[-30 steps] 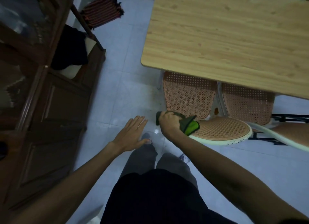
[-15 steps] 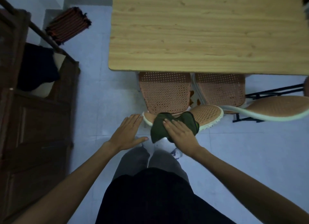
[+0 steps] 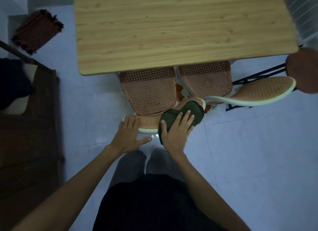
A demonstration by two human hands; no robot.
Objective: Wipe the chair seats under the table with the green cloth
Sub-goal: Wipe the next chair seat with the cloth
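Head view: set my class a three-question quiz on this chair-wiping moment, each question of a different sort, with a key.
1. True or false: the right hand lies flat on the cloth.
2. Where is the left hand? A) on the table B) at the left end of the chair's top rail C) on the folded mat
3. Fill in: the cloth lies on the rail of the ____ of the two chairs pushed under the table.

Key: 1 true; 2 B; 3 left.
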